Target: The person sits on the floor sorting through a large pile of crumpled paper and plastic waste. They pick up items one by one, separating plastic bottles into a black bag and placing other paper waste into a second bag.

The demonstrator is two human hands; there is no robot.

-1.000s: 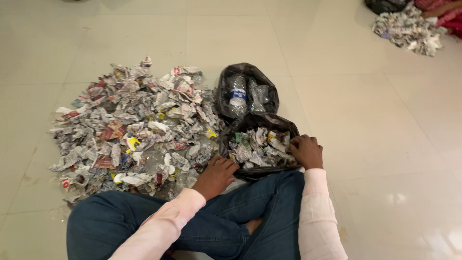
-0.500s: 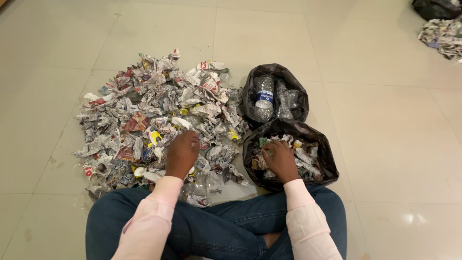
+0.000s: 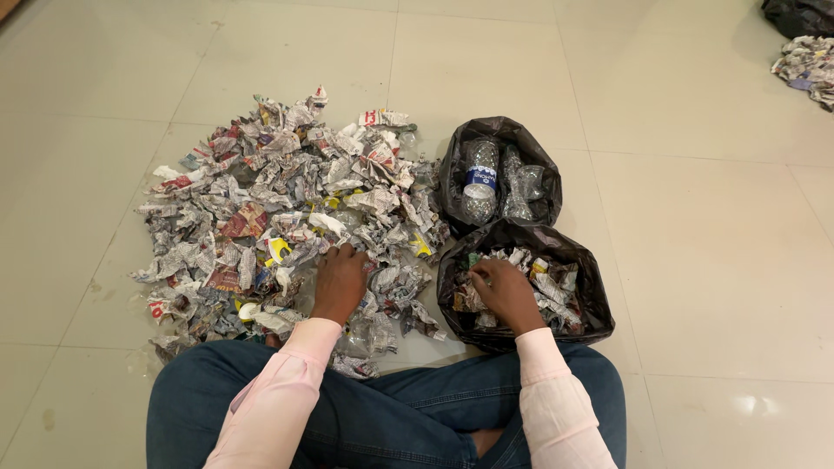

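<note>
two hands work a heap of crumpled newspaper on a pale tiled floor, seen from above a person sitting cross-legged in jeans and pink sleeves. a second ago the left hand sat at the near edge of the paper pile, by the knee; now it lies further in, palm down on the scraps, fingers loosely curled, and whether it grips any cannot be told. the right hand was then on the outer rim of the near bag; now it is inside, fingers bent over the paper there, again with no clear sign of a grasp.

the near bag is black plastic, its mouth rolled open, about half filled with crumpled paper like the pile, with flecks of yellow and green. just behind it, touching, stands a second black bag holding crushed clear plastic bottles; one bottle wears a blue band label round its middle.

the pile spreads wide to the left of both bags, mostly grey newsprint with red and yellow patches. at the far right top corner lie another small paper heap and a dark bag, well apart.
</note>
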